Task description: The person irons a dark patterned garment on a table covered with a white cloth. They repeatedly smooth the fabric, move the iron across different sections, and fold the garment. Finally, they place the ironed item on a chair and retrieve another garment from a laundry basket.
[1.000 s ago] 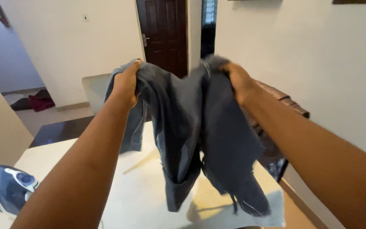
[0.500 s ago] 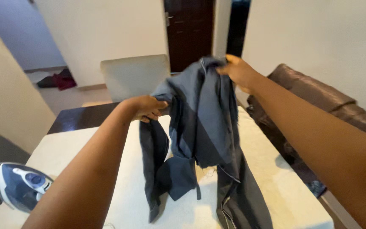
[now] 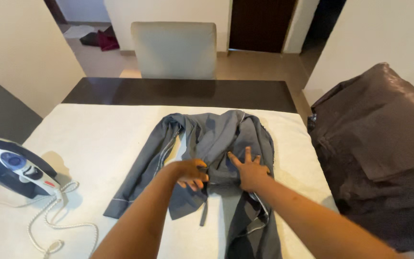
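One grey garment (image 3: 207, 144), one iron (image 3: 10, 165): left hand (image 3: 190, 173) pinches fabric, right hand (image 3: 250, 170) presses flat, grip open.

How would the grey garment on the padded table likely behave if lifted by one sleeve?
The grey garment would probably hang limp, since it lies creased and folded. It looks thin, so likely light. The left hand already bunches it easily.

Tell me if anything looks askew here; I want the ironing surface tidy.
The grey garment lies crumpled and bunched on the white cloth, one sleeve splayed left and folds under the left hand and right hand. The iron's cord loops loosely beside the iron. Nothing looks spilled or damaged.
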